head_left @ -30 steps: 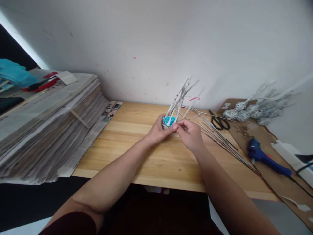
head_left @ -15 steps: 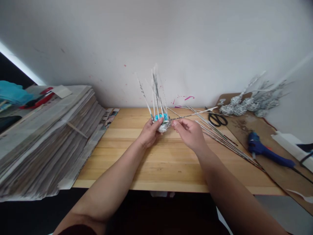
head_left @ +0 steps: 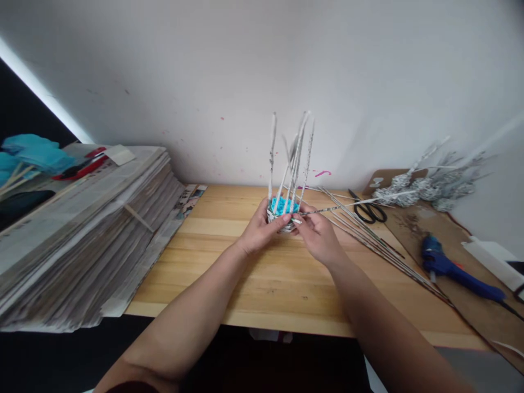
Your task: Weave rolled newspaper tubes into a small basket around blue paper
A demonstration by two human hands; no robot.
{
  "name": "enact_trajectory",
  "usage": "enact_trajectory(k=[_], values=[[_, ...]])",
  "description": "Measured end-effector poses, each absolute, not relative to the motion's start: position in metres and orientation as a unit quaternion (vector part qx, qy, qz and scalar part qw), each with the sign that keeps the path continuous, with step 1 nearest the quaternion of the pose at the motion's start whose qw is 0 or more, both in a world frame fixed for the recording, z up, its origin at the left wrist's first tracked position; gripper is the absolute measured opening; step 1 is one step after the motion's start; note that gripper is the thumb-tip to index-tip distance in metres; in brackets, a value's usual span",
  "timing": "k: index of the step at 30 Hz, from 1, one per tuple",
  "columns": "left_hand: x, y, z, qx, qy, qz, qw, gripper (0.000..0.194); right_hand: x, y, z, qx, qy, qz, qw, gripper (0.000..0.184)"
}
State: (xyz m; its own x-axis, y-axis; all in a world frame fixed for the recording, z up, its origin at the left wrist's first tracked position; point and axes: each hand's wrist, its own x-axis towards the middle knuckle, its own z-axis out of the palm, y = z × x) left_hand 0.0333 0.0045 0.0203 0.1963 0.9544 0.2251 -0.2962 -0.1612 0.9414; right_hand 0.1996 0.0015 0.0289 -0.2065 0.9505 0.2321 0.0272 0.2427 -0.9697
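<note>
Rolled-paper basket is between your hands, over the wooden tabletop: left hand cups it, right hand pinches its near side. Keep the loose strip snug, uprights unbent.

Out to the left of the grip, here's a tall, thick stack of greyish newspaper sheets, edges ragged, and on top sits a red-and-black hand tool, right beside a small white rectangular card, with crumpled bright blue thin sheets farther left. Beneath the grip runs the pale wood-grained tabletop. Swing right of the grip: black scissors with looped handles, lying near a flat brown cardboard sheet, and there, farther right, a blue plastic glue gun! Behind the grip rises the greyish-white wall, flecked with pink.
</note>
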Motion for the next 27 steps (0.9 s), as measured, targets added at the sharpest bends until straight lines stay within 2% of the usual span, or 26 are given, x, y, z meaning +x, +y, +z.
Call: enact_trajectory(k=[4, 9, 14, 19, 24, 27], values=[[0.034, 0.002, 0.024, 0.533, 0.325, 0.548, 0.557, 0.076, 0.200, 0.000, 0.032, -0.368, -0.638, 0.462, 0.493, 0.051], [0.033, 0.001, 0.025, 0.558, 0.319, 0.531, 0.552, 0.065, 0.204, 0.000, 0.036, -0.360, -0.659, 0.462, 0.472, 0.048], [0.034, 0.001, 0.027, 0.571, 0.306, 0.537, 0.540, 0.067, 0.208, 0.006, 0.026, -0.340, -0.647, 0.509, 0.454, 0.045], [0.037, -0.004, 0.028, 0.586, 0.321, 0.535, 0.518, 0.063, 0.212, 0.013, 0.014, -0.331, -0.615, 0.555, 0.452, 0.050], [0.037, -0.005, 0.027, 0.599, 0.357, 0.525, 0.488, 0.068, 0.212, 0.014, 0.011, -0.347, -0.604, 0.558, 0.450, 0.048], [0.038, -0.004, 0.028, 0.587, 0.347, 0.535, 0.498, 0.077, 0.211, 0.013, 0.012, -0.366, -0.610, 0.540, 0.449, 0.047]])
